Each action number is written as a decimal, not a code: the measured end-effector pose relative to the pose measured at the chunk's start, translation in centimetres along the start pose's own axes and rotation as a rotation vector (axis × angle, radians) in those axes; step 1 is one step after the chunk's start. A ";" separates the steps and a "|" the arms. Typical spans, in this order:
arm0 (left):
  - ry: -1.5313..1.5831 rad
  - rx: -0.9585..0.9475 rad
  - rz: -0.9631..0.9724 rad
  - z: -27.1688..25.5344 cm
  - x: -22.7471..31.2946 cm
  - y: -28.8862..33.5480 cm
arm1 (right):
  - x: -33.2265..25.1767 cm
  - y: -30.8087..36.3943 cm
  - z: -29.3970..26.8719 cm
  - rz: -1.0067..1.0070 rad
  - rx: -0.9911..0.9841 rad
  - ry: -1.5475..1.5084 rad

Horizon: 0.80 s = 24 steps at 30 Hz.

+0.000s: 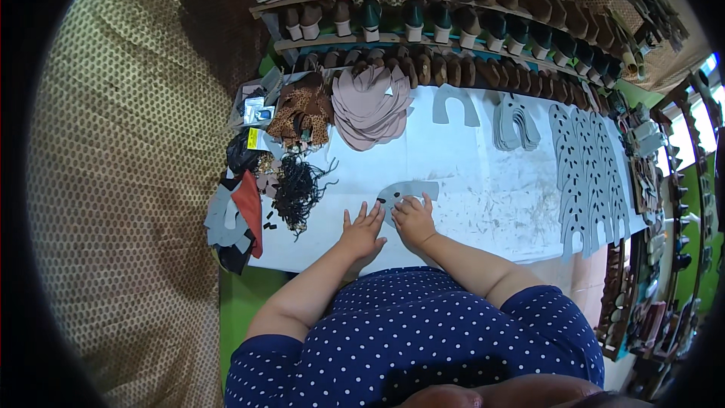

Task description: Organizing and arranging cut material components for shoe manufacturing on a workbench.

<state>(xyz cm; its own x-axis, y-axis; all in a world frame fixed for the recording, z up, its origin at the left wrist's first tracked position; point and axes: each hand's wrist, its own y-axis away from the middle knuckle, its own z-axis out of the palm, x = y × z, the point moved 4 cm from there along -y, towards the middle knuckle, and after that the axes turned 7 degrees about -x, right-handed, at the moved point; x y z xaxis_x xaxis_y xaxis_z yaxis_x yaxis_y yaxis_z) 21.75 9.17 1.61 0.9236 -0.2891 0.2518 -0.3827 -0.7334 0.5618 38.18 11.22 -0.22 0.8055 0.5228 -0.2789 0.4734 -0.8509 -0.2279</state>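
A grey curved cut-out piece [425,190], with a few small black pieces on it, lies flat on the white-covered table [347,174]. My left hand [363,234] is open at its left edge, fingers stretched out. My right hand [414,221] rests over its lower part with several fingers bent down onto it. Its finger and thumb tips come together near the black pieces, and whatever they hold is too small to make out. Part of the grey piece is hidden beneath this hand.
Tangled black strips [294,190], stacked pinkish cut pieces [371,106] and leopard-print pieces [300,112] are on the left. Another grey arch [455,106], a grey stack [516,122] and rows of black-dotted grey pieces [589,174] lie to the right. Shoe racks [453,41] line the back.
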 end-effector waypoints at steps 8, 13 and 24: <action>0.007 -0.031 -0.003 0.0 -0.1 0.1 | -0.3 0.1 0.0 -0.030 0.001 -0.030; 0.075 0.040 -0.028 -0.3 -0.4 0.0 | -0.1 1.0 0.0 -0.030 -0.120 -0.031; 0.473 0.339 -0.214 -4.5 -1.2 -2.6 | 0.7 1.6 -1.2 -0.008 -0.308 -0.082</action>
<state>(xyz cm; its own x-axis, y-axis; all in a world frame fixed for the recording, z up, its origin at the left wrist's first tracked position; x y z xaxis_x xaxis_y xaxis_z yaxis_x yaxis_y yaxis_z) 21.49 14.21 3.44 0.8393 0.1337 0.5269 -0.0896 -0.9220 0.3767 39.92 10.13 0.35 0.7762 0.5211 -0.3550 0.5750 -0.8160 0.0593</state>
